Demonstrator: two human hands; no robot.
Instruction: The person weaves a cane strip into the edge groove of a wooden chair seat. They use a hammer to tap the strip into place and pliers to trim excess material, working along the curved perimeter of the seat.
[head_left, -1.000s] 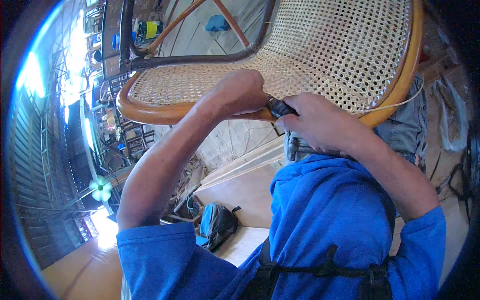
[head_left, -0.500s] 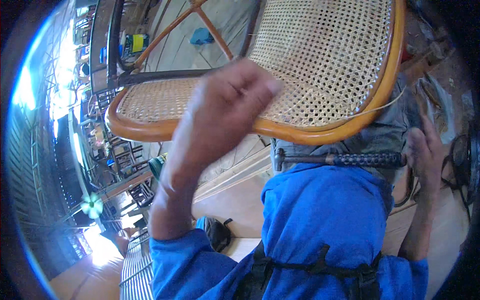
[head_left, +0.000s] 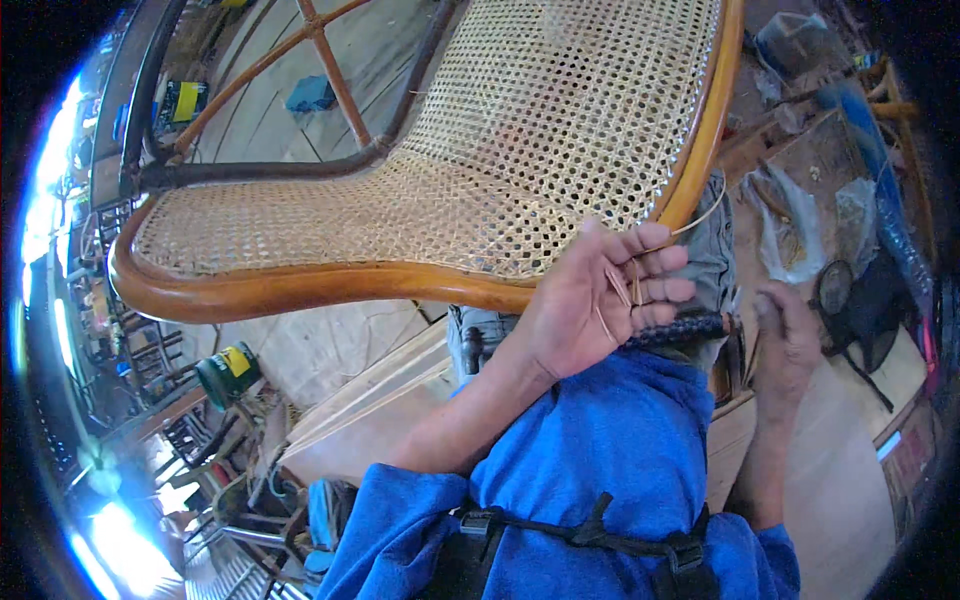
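Floor (head_left: pixel 245 130): wooden boards
Chair (head_left: pixel 520 170): over the legs (head_left: pixel 712 265)
Left hand (head_left: pixel 590 300): palm up, unclenched, thin strips (head_left: pixel 618 285) on it
Right hand (head_left: pixel 785 345): half-curled; cannot tell contents
Risk: tilting palm could spill strips

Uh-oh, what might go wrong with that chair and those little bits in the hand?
The thin tan strips lie loose on the open left hand, so they might spill if it tips. The loose cane strand sticking out past the chair's curved rim could perhaps snag on something. And the hammer lies across the lap, so it might slide off if the person shifts.
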